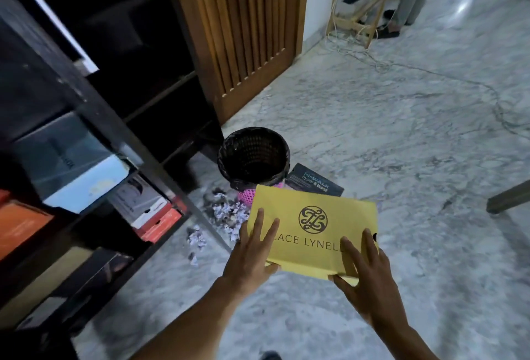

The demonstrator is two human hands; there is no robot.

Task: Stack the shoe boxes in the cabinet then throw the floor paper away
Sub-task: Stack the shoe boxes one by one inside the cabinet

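Yellow shoe box (312,233) held low over the floor (401,144), gripped at its near edge by left hand (252,253) and right hand (364,270), fingers spread on the lid, thumbs under. Stacking step, likely: next needs a swing left into the cabinet (86,159), onto boxes already shelved. Dark box (314,183) and paper scraps (226,213) left by the bin (253,156). Shelf space dim, hard to judge.

The yellow shoe box (312,233) looks like matt, smooth cardboard with dark print. The floor (401,136) is polished veined marble, glossy where light strikes it. The bin (253,156) is pink plastic mesh lined with shiny black film. Crumpled paper (226,213) lies rough. The slatted door (243,24) is probably varnished wood.
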